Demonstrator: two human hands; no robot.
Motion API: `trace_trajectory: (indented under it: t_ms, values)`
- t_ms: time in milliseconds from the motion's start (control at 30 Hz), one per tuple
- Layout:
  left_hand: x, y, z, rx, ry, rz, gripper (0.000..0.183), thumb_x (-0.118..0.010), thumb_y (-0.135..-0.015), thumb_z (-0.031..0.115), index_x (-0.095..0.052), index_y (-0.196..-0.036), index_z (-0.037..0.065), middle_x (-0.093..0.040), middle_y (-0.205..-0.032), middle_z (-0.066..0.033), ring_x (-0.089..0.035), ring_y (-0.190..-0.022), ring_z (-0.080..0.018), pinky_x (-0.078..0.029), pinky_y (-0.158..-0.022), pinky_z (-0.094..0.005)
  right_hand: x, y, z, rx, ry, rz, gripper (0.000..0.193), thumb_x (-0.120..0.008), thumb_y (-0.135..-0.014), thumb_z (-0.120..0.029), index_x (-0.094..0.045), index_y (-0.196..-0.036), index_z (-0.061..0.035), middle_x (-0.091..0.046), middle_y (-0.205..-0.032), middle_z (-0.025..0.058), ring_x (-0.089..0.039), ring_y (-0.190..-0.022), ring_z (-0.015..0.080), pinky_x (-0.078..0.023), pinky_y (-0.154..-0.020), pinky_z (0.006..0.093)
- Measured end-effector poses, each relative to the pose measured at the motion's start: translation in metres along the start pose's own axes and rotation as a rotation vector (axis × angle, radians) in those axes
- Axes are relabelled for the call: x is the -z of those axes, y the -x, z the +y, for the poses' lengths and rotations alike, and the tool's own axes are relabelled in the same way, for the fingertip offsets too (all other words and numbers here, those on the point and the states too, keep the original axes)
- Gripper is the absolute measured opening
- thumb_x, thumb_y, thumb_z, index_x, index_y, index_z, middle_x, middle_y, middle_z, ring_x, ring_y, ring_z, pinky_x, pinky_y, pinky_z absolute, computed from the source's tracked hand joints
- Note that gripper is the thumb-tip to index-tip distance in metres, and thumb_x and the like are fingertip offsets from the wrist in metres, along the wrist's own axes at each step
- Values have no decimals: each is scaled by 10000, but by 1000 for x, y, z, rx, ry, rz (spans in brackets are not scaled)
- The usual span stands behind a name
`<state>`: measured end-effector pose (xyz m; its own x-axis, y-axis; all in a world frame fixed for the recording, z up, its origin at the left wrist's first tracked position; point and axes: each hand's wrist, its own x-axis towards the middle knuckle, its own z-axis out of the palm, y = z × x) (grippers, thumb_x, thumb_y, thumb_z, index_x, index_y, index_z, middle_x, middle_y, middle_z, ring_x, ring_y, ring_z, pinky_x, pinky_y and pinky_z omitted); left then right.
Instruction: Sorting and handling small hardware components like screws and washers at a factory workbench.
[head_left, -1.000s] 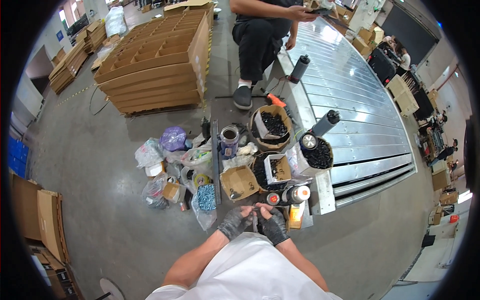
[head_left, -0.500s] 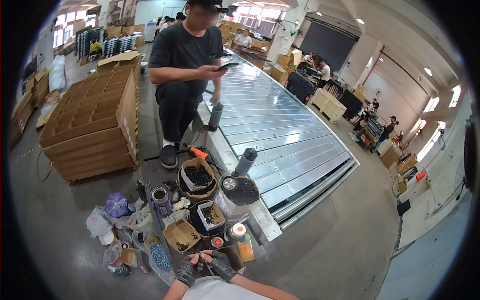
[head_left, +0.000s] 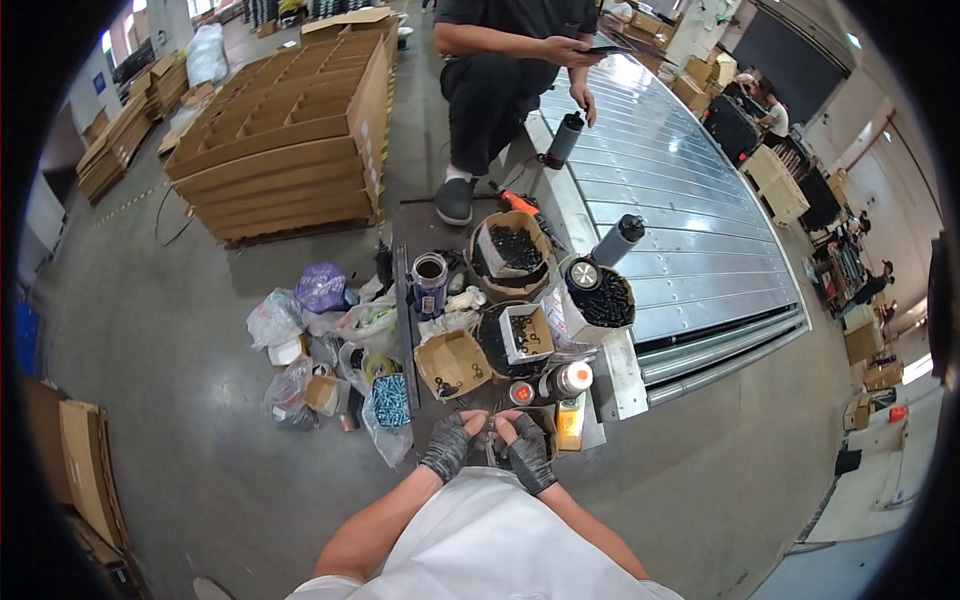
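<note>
My left hand (head_left: 453,442) and my right hand (head_left: 527,450) wear grey fingerless gloves and meet low in the middle of the view. Thumbs and fingers of both are pinched together around something small and dark, too small to make out. Beneath them is a cardboard box (head_left: 549,422), partly hidden by my right hand. Just beyond my left hand lies an open cardboard box (head_left: 432,367) with a few small black ring-shaped parts. A white box (head_left: 541,343) of similar dark parts stands behind it.
A bottle with an orange-marked lid (head_left: 572,378) stands near a yellow box (head_left: 570,425). Blue screws (head_left: 391,402) lie in a plastic bag at left. Metal slats (head_left: 690,250) stretch away at right. A person (head_left: 500,90) holding a phone sits beyond the bins.
My view has tilted down and swung left, so the scene sits higher and further right. My hands have moved slightly apart, their fingertips still pinched.
</note>
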<state>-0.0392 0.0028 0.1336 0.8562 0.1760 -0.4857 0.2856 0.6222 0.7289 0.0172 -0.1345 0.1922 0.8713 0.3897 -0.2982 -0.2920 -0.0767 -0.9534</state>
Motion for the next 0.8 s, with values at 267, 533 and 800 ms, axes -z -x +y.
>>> trace_trajectory:
  t_ms: [267, 533, 800]
  values:
    - [-9, 22, 10, 40, 221, 17, 359, -657, -933, 243, -635, -1200, 4, -687, -997, -58, -628, -917, -144, -504, -858, -284, 7, 8, 21, 135, 114, -18, 162, -606, -945, -129, -581, -1071, -31, -605, -824, -4, -540, -734, 67, -454, -646, 219]
    - [3, 26, 2, -26, -205, -90, 375, -679, -879, 183, -630, -1207, 10, -684, -1071, -86, -635, -955, -157, -505, -865, -295, 15, 18, 34, 9, 92, -40, 155, -600, -949, -146, -572, -1053, -34, -591, -796, 7, -534, -689, 73, -456, -613, 227]
    - [10, 50, -24, 30, -459, -317, 332, -682, -886, 161, -652, -1178, 6, -707, -1009, -109, -645, -974, -170, -502, -882, -309, 52, 55, 60, -178, 300, -232, 122, -626, -922, -134, -597, -988, -36, -611, -853, 15, -566, -791, 97, -487, -720, 263]
